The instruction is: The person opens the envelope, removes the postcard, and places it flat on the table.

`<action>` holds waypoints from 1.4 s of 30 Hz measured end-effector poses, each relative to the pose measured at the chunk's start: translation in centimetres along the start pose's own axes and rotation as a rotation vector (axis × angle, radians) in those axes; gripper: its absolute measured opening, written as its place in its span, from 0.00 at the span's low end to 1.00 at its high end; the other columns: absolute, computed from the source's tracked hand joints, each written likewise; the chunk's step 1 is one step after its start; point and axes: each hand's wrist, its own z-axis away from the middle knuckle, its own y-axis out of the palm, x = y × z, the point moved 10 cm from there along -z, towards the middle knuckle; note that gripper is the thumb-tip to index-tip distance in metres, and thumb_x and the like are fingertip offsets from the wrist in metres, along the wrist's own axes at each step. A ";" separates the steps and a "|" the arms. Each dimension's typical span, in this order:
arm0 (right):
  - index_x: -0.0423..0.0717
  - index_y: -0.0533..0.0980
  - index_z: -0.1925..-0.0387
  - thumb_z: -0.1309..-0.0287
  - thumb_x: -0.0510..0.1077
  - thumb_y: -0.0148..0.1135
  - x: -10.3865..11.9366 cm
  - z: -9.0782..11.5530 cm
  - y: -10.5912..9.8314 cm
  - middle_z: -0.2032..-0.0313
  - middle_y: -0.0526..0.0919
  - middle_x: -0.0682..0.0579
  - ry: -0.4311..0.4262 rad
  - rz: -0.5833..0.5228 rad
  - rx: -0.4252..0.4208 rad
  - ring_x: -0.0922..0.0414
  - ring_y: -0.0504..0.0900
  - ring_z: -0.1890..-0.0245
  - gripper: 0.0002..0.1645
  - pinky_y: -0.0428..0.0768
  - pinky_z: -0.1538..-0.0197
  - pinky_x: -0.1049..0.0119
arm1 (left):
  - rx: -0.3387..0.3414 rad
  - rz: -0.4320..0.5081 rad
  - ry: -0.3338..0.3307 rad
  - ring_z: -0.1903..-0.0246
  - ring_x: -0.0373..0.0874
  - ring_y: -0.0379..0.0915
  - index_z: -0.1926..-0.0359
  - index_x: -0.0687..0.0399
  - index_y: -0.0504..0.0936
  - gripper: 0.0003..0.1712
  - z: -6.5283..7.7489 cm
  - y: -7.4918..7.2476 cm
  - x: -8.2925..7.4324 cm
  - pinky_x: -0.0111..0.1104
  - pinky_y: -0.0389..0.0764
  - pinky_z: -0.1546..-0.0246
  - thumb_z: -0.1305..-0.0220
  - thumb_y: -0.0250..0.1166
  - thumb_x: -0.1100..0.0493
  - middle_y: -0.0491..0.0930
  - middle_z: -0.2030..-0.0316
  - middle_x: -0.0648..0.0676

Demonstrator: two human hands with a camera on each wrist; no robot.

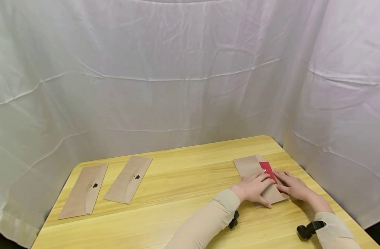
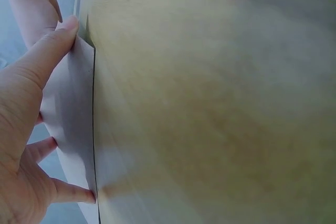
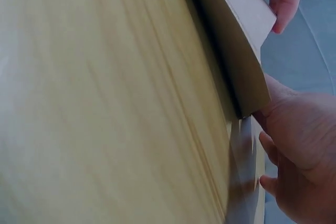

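Note:
A brown paper envelope [image 1: 247,164] lies at the right of the table in the head view, with a red card [image 1: 266,167] showing at its open side. My left hand [image 1: 253,186] rests spread on the envelope, covering its middle. In the left wrist view the left thumb and outstretched fingers lie along the envelope [image 2: 73,108]. At the envelope's right side my right hand [image 1: 294,186] touches the card and the paper, its fingers extended. The right wrist view has the envelope's edge [image 3: 239,45] raised off the table, partly hiding the right thumb.
Two more brown envelopes, one at the far left [image 1: 81,193] and one beside it [image 1: 124,181], lie with dark seals on their flaps. The wooden table [image 1: 177,180] has a rounded back corner near the right side. Pale curtains [image 1: 190,103] hang behind and at both sides.

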 end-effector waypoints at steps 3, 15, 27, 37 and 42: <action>0.39 0.61 0.29 0.37 0.58 0.59 -0.1 0.0 -0.2 0.31 0.62 0.32 -0.006 -0.013 -0.008 0.24 0.52 0.32 0.43 0.51 0.40 0.24 | 0.001 -0.009 -0.001 0.26 0.36 0.44 0.28 0.26 0.54 0.52 -0.1 0.1 0.0 0.41 0.70 0.35 0.51 0.62 0.23 0.51 0.26 0.38; 0.34 0.60 0.31 0.38 0.58 0.60 -1.5 0.6 -1.0 0.33 0.62 0.26 0.013 -0.012 -0.022 0.23 0.52 0.33 0.45 0.53 0.41 0.24 | 0.045 -0.011 -0.030 0.25 0.39 0.43 0.26 0.27 0.51 0.54 -0.1 0.3 -0.2 0.49 0.70 0.37 0.50 0.61 0.22 0.46 0.24 0.38; 0.31 0.63 0.33 0.40 0.58 0.63 -2.2 0.3 -1.9 0.34 0.63 0.25 -0.001 0.045 -0.036 0.23 0.57 0.35 0.45 0.58 0.41 0.25 | 0.053 -0.019 -0.037 0.25 0.36 0.42 0.26 0.25 0.51 0.54 -0.2 0.1 -0.2 0.52 0.71 0.38 0.51 0.61 0.22 0.47 0.25 0.36; 0.28 0.61 0.33 0.43 0.59 0.65 0.1 -1.5 -2.6 0.35 0.64 0.25 -0.033 0.146 -0.090 0.27 0.61 0.35 0.50 0.61 0.36 0.32 | 0.054 -0.018 -0.034 0.25 0.36 0.40 0.25 0.25 0.49 0.55 -0.1 0.3 -0.3 0.52 0.72 0.40 0.51 0.61 0.22 0.47 0.25 0.35; 0.32 0.60 0.30 0.40 0.56 0.63 1.4 -2.6 -3.0 0.33 0.63 0.28 -0.063 0.202 -0.114 0.29 0.61 0.33 0.46 0.61 0.35 0.33 | 0.042 -0.011 -0.026 0.25 0.36 0.41 0.26 0.25 0.51 0.54 -0.2 0.2 -0.3 0.52 0.72 0.40 0.51 0.62 0.22 0.47 0.25 0.36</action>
